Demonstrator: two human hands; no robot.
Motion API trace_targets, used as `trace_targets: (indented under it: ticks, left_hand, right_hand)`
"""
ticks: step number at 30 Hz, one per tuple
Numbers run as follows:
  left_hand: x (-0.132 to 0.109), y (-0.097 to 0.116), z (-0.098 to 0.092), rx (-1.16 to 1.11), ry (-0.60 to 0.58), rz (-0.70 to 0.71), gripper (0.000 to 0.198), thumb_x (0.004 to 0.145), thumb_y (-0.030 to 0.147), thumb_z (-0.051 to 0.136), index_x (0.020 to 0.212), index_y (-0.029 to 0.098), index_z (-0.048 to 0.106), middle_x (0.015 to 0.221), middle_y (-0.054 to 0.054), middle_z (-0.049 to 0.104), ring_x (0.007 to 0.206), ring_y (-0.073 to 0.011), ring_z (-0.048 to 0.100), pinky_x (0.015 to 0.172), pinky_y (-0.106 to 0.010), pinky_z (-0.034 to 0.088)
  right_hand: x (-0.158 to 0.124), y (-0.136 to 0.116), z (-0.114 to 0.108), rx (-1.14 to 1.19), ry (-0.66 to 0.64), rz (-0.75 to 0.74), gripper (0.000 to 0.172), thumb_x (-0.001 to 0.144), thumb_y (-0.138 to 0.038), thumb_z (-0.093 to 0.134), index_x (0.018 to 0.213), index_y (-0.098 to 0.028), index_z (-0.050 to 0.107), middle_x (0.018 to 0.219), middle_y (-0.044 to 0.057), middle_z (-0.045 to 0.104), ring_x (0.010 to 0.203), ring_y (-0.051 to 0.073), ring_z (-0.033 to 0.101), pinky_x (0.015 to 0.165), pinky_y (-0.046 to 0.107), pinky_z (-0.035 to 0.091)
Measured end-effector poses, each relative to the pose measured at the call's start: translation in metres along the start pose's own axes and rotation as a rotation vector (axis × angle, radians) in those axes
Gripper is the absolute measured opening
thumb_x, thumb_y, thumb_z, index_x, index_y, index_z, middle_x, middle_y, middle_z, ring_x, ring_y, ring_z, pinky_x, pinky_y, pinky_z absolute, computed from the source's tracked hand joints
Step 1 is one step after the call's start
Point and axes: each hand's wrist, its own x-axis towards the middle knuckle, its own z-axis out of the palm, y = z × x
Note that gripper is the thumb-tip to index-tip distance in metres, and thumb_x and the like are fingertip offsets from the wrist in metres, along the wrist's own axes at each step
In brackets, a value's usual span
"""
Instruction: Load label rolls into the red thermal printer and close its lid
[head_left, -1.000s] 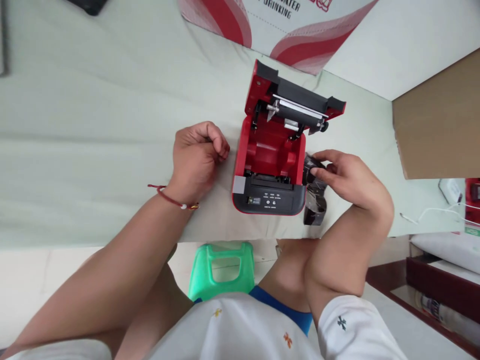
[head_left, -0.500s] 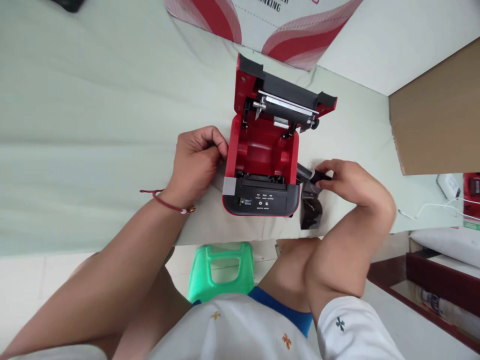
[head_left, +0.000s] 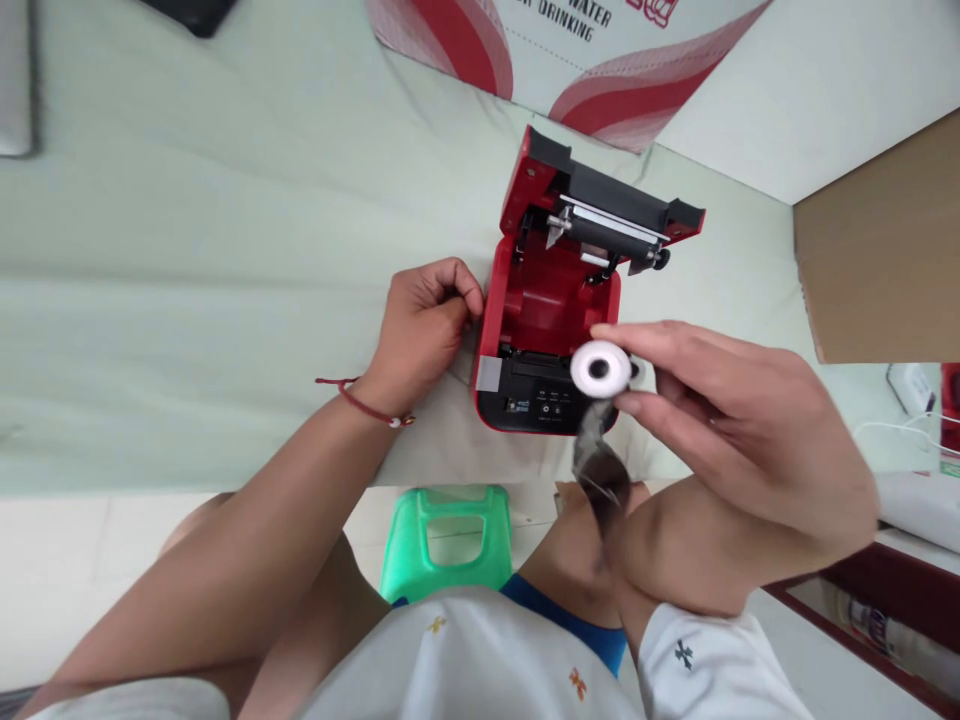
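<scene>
A red and black printer (head_left: 489, 310) stands on the pale green cloth with its lid raised and its red bay bare. My left hand (head_left: 431, 315) rests curled against the printer's left side; whether its fingers hold anything is hidden. Between thumb and fingers, my right hand (head_left: 720, 420) grips a small roll (head_left: 601, 369), whose white round end with a dark centre faces up. The roll is over the printer's front right part. A dark, glossy strip (head_left: 602, 475) hangs down from it past the table edge, blurred at its lower end.
Behind the printer stands a white and red printed box (head_left: 570, 60). A brown cardboard piece (head_left: 885, 240) is at the right, with a white cable (head_left: 892, 426) below it. A green stool (head_left: 401, 545) stands under the table's front edge. Dark objects lie at the upper left.
My right hand has lifted the roll from beside the printer and brought it up over the printer's front, turning its end upward. The dark strip now hangs. The view has shifted slightly.
</scene>
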Motion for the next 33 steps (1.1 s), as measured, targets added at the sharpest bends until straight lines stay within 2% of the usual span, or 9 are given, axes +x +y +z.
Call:
trace_targets:
  ticks: [3, 7, 13, 18, 21, 24, 30, 32, 33]
  left_hand:
    - [-0.001, 0.000, 0.000, 0.000, -0.007, -0.007, 0.025, 0.075, -0.001, 0.063, 0.064, 0.021, 0.068, 0.061, 0.003, 0.065, 0.057, -0.0129, 0.055, 0.056, -0.027, 0.040]
    - [0.000, 0.000, -0.001, -0.002, -0.022, 0.014, 0.025, 0.071, -0.002, 0.059, 0.063, 0.020, 0.067, 0.061, 0.003, 0.064, 0.058, -0.0118, 0.054, 0.057, -0.026, 0.038]
    - [0.003, 0.001, -0.003, 0.027, -0.058, 0.024, 0.024, 0.068, -0.001, 0.056, 0.062, 0.020, 0.065, 0.060, 0.003, 0.062, 0.059, -0.0117, 0.051, 0.059, -0.027, 0.037]
    - [0.000, 0.004, -0.004, 0.032, -0.084, 0.013, 0.022, 0.067, 0.001, 0.055, 0.062, 0.020, 0.064, 0.062, 0.002, 0.062, 0.060, -0.0118, 0.050, 0.060, -0.027, 0.036]
    - [-0.002, 0.006, -0.005, 0.022, -0.102, -0.003, 0.022, 0.067, 0.002, 0.055, 0.063, 0.021, 0.065, 0.062, 0.002, 0.061, 0.060, -0.0122, 0.049, 0.059, -0.028, 0.036]
    - [-0.002, 0.006, -0.006, 0.019, -0.110, -0.006, 0.021, 0.068, 0.002, 0.057, 0.063, 0.021, 0.065, 0.062, 0.002, 0.062, 0.061, -0.0129, 0.050, 0.060, -0.028, 0.037]
    - [-0.001, 0.006, -0.006, 0.009, -0.107, -0.009, 0.024, 0.067, 0.000, 0.056, 0.062, 0.021, 0.064, 0.061, 0.002, 0.060, 0.060, -0.0126, 0.049, 0.060, -0.028, 0.036]
    - [-0.001, 0.007, -0.005, 0.007, -0.101, -0.009, 0.024, 0.068, -0.001, 0.055, 0.062, 0.021, 0.064, 0.062, 0.002, 0.061, 0.061, -0.0128, 0.049, 0.060, -0.028, 0.036]
    - [-0.001, 0.007, -0.004, 0.009, -0.098, -0.009, 0.025, 0.068, -0.001, 0.055, 0.062, 0.021, 0.064, 0.061, 0.002, 0.060, 0.061, -0.0129, 0.049, 0.060, -0.028, 0.035]
  right_hand:
    - [0.023, -0.007, 0.021, -0.083, 0.075, 0.091, 0.043, 0.114, -0.019, 0.060, 0.154, -0.026, 0.074, 0.137, 0.008, 0.086, 0.115, 0.028, 0.084, 0.100, 0.042, 0.070]
    - [0.043, -0.012, 0.040, -0.275, -0.013, 0.227, 0.049, 0.112, -0.018, 0.055, 0.157, -0.023, 0.072, 0.134, 0.013, 0.085, 0.113, 0.036, 0.083, 0.095, 0.050, 0.068]
    - [0.063, -0.021, 0.050, -0.416, -0.146, 0.342, 0.046, 0.110, -0.015, 0.053, 0.150, -0.022, 0.076, 0.133, 0.014, 0.084, 0.108, 0.036, 0.083, 0.087, 0.045, 0.063]
    - [0.072, -0.012, 0.057, -0.459, -0.158, 0.330, 0.043, 0.107, -0.016, 0.058, 0.143, -0.023, 0.080, 0.125, 0.013, 0.088, 0.100, 0.035, 0.084, 0.080, 0.043, 0.060]
    - [0.070, -0.004, 0.055, -0.398, -0.151, 0.283, 0.039, 0.106, -0.015, 0.057, 0.133, -0.024, 0.084, 0.121, 0.012, 0.090, 0.102, 0.036, 0.085, 0.083, 0.045, 0.063]
    - [0.063, 0.001, 0.045, -0.220, -0.135, 0.203, 0.042, 0.107, -0.011, 0.051, 0.123, -0.026, 0.088, 0.132, 0.007, 0.089, 0.114, 0.032, 0.086, 0.096, 0.045, 0.067]
    - [0.038, -0.001, 0.017, -0.008, -0.120, 0.044, 0.049, 0.108, -0.011, 0.050, 0.124, -0.035, 0.090, 0.129, 0.000, 0.090, 0.119, 0.026, 0.086, 0.104, 0.042, 0.071]
    - [0.031, -0.008, 0.013, 0.007, -0.016, 0.082, 0.046, 0.110, -0.014, 0.053, 0.124, -0.038, 0.090, 0.122, 0.001, 0.090, 0.113, 0.029, 0.086, 0.100, 0.046, 0.072]
    - [0.030, -0.011, 0.014, 0.015, 0.123, 0.123, 0.041, 0.112, -0.017, 0.056, 0.122, -0.037, 0.091, 0.118, 0.003, 0.090, 0.109, 0.031, 0.086, 0.096, 0.049, 0.072]
